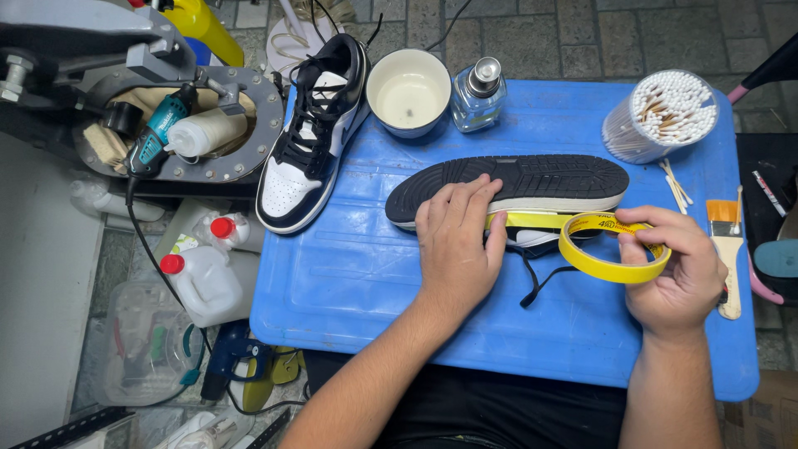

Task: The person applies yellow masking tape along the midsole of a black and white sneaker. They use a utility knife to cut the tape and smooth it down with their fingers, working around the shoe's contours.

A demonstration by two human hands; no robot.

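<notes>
Blue worktop [332, 274] over tiled floor. Upright sneaker [314, 137] at left. Left hand [455, 241], fingers flat, pressing sole-up shoe [515, 185] mid-worktop. Right hand [677, 262] pinching yellow tape roll [613, 248], strip run along midsole. Masking step, apparently; steady pull needed.

Yellow tape roll [613, 248], black ridged sole [532, 176], blue table [349, 274].
</notes>
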